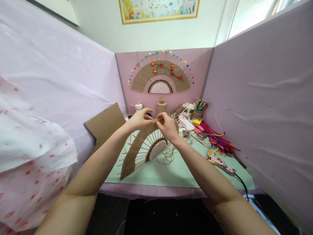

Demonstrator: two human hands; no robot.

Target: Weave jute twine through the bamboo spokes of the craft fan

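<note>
A fan woven of brown twine over thin sticks (130, 153) leans at a slant above the table, with a dotted half-round piece (157, 149) at its base. At the fan's upper edge my left hand (141, 120) has its thumb and fingertips pinched together. My right hand (167, 126) pinches right beside it, the fingertips of both hands nearly touching. Something small and pale shows between them, too small to make out. My right hand covers part of the fan's far side. Loose loops of twine (168, 156) hang and lie beside the half-round base.
A finished-looking fan with red flowers (162, 70) hangs on the pink back panel. Below it stands a twine spool (161, 107). Brown cardboard (107, 122) leans at left. Pipe cleaners (217, 138) and a patterned glue gun (221, 164) with a black cord lie at right.
</note>
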